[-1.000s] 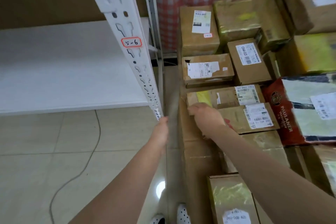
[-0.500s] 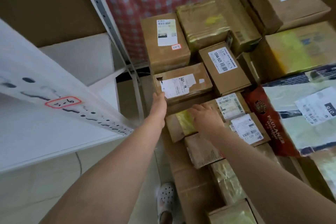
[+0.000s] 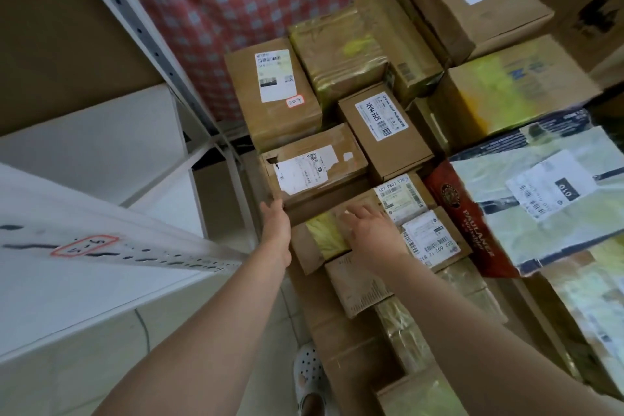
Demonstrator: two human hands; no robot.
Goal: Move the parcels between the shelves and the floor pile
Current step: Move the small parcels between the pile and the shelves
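Observation:
A pile of cardboard parcels covers the floor to my right. My left hand reaches to the left front corner of a flat parcel with a torn white label, fingers straight against its side. My right hand lies spread on top of a lower parcel with yellow tape and white labels at its right end. White metal shelves stand to my left, with a red-outlined tag on the near post.
More boxes crowd the pile: a tall one with a barcode label, a small one beside it, a red Paulaner carton, larger boxes at right. A checked cloth hangs behind. My white shoe stands on tiled floor.
My view has tilted and closed in on the pile. The left hand went from beside the shelf post to the torn-label parcel's corner. The right hand stays on the yellow-taped parcel.

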